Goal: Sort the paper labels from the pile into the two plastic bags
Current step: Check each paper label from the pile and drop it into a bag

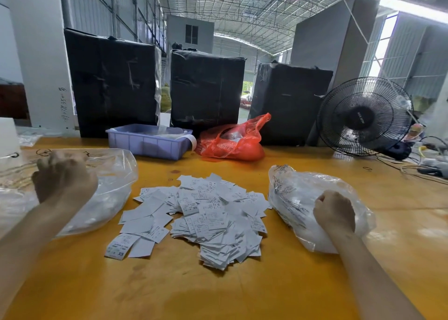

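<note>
Labels (196, 217) of thin white paper, small and rectangular with fine printed text, lie in a loose heap at the middle of the table (242, 295), its top a scuffed yellow-orange; a few pieces marked XS have slid out flat toward the near left, while the near right of the heap sits in thicker, fanned layers. Left bag (111, 191), clear and glossy, lies just left of the heap with its mouth slack and broad, probably so that pieces can be dropped in without fuss; the left hand (64, 174) hangs over it with fingers curled, and whether it holds a label cannot be told from this angle. Right bag (291, 198), crinkled, cloudy and bulging with white contents, lies just right of the heap; the right hand (334, 213) rests on its near side as a fist, perhaps gathering film or steadying the bag, though what the fingers enclose is hidden. Bags flank the heap so that each hand serves its own side. At the far edge stand a lilac plastic tray (145, 142), a red bag (230, 142), three black-wrapped boxes (208, 87) and a wire-caged fan (363, 116).
</note>
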{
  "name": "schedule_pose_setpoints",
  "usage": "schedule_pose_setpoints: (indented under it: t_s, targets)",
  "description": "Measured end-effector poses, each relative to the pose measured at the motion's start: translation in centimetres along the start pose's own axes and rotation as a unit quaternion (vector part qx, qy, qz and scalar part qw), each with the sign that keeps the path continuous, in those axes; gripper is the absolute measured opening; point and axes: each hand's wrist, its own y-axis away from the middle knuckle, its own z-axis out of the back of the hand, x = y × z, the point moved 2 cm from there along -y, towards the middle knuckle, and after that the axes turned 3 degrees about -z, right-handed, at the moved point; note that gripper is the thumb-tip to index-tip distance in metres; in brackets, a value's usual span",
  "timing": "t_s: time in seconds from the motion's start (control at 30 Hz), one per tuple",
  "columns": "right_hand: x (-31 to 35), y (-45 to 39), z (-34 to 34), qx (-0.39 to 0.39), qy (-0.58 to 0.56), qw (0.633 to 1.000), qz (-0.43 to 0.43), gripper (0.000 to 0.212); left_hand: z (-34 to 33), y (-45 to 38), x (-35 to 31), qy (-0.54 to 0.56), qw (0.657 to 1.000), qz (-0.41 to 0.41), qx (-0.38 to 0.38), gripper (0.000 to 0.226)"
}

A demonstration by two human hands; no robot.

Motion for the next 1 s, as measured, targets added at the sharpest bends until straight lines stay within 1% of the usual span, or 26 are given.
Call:
schedule_pose_setpoints:
  t_s: [0.07, 0.1, 0.13, 0.17, 0.23, 0.33, 0.37, 0.43, 0.47, 0.5, 0.53, 0.57, 0.6, 0.63, 0.67, 0.7, 0.73, 0.77, 0.8, 0.87, 0.9, 0.93, 1.0]
  targets:
    - [0.4, 0.0, 0.3, -0.032, -0.057, 0.998, 0.016, 0.020, 3.9, 2.8, -3.3, 0.027, 0.998, -0.041, -0.031, 0.029]
    - [0.5, -0.1, 0.4, -0.037, -0.069, 0.997, 0.019, 0.020, 4.7, 3.9, -4.6, 0.035, 0.995, -0.072, -0.057, 0.030]
    - [0.5, 0.0, 0.4, -0.034, -0.071, 0.997, 0.017, 0.019, 5.5, 5.0, -6.0, 0.064, 0.992, -0.094, -0.055, 0.030]
    - [0.4, 0.0, 0.3, -0.028, -0.069, 0.997, 0.011, 0.015, 5.7, 5.7, -7.1, 0.104, 0.987, -0.112, -0.039, 0.030]
    - [0.3, 0.0, 0.2, -0.018, -0.066, 0.998, 0.004, 0.007, 5.5, 7.5, -9.4, 0.179, 0.971, -0.155, 0.027, 0.028]
    - [0.7, 0.1, 0.4, -0.041, -0.105, 0.994, 0.016, 0.009, 4.8, 10.5, -12.3, 0.279, 0.927, -0.224, 0.115, 0.026]
    - [1.0, 0.3, 0.7, -0.060, -0.126, 0.990, 0.022, 0.012, 4.6, 11.4, -12.9, 0.308, 0.911, -0.235, 0.138, 0.026]
    - [2.1, 0.8, 1.5, -0.090, -0.184, 0.978, 0.039, 0.018, 4.3, 12.6, -13.8, 0.351, 0.889, -0.231, 0.183, 0.023]
    - [2.9, 1.3, 1.7, -0.081, -0.229, 0.969, 0.044, 0.020, 4.3, 12.9, -14.2, 0.373, 0.878, -0.220, 0.205, 0.021]
    - [3.9, 1.9, 1.9, -0.043, -0.299, 0.952, 0.040, 0.019, 4.3, 13.1, -14.4, 0.406, 0.862, -0.205, 0.226, 0.019]
    - [5.1, 2.9, 1.8, 0.029, -0.389, 0.921, 0.019, 0.016, 4.4, 13.3, -14.7, 0.444, 0.842, -0.184, 0.247, 0.016]
    - [6.4, 4.1, 1.5, 0.126, -0.477, 0.870, -0.010, 0.013, 4.5, 13.5, -15.0, 0.481, 0.818, -0.159, 0.273, 0.013]
    - [7.8, 5.5, 1.0, 0.224, -0.537, 0.812, -0.038, 0.012, 4.6, 13.8, -15.2, 0.517, 0.790, -0.131, 0.302, 0.016]
    - [8.9, 6.9, 0.5, 0.305, -0.562, 0.768, -0.053, 0.013, 4.7, 14.0, -15.6, 0.549, 0.759, -0.101, 0.335, 0.025]
    - [9.8, 8.2, -0.1, 0.365, -0.558, 0.744, -0.051, 0.013, 4.6, 14.2, -15.8, 0.575, 0.727, -0.074, 0.369, 0.039]
    - [10.6, 9.3, -0.6, 0.408, -0.546, 0.731, -0.042, 0.013, 4.7, 14.5, -16.0, 0.591, 0.698, -0.054, 0.401, 0.049]
    - [11.0, 10.3, -0.9, 0.436, -0.534, 0.724, -0.028, 0.013, 4.7, 14.7, -16.1, 0.602, 0.675, -0.041, 0.424, 0.055]
    - [11.3, 11.0, -1.2, 0.453, -0.525, 0.721, -0.016, 0.014, 4.8, 14.8, -16.2, 0.610, 0.659, -0.032, 0.438, 0.059]
    - [11.5, 11.4, -1.4, 0.461, -0.520, 0.718, -0.007, 0.015, 4.8, 14.9, -16.2, 0.616, 0.652, -0.024, 0.442, 0.063]
    - [11.5, 11.8, -1.5, 0.460, -0.520, 0.719, -0.006, 0.015, 4.7, 14.7, -16.0, 0.618, 0.655, -0.003, 0.435, 0.076]
    - [11.4, 11.7, -1.6, 0.454, -0.522, 0.722, -0.013, 0.015, 4.6, 14.6, -16.0, 0.617, 0.657, 0.012, 0.432, 0.079]
    - [11.3, 11.7, -1.6, 0.447, -0.522, 0.726, -0.019, 0.015, 4.5, 14.6, -15.9, 0.618, 0.657, 0.025, 0.432, 0.077]
    - [11.2, 11.6, -1.5, 0.442, -0.517, 0.732, -0.026, 0.016, 4.5, 14.5, -15.7, 0.622, 0.651, 0.038, 0.434, 0.067]
